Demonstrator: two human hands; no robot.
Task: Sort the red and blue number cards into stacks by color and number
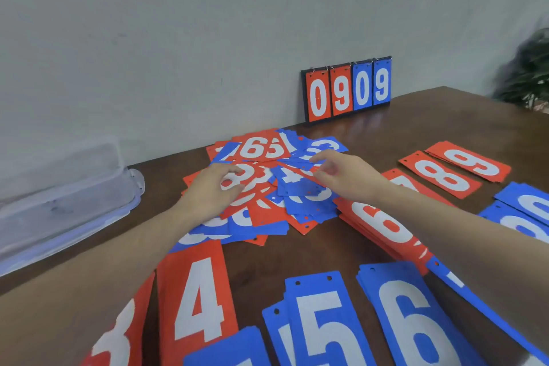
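Head view: left hand (218, 187) lies loose-fingered on the mixed pile (267, 187); right hand (341, 175) pinches a blue card (297, 161).

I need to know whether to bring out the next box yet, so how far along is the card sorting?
Partly done. Sorted stacks lie around the edge: red 4, red 6, red 8, red 9, blue 5, blue 6. The left hand and right hand are both in the mixed pile; a firm grip isn't clear. That pile remains.

Grey wall (178, 38), brown wooden table (416, 116)
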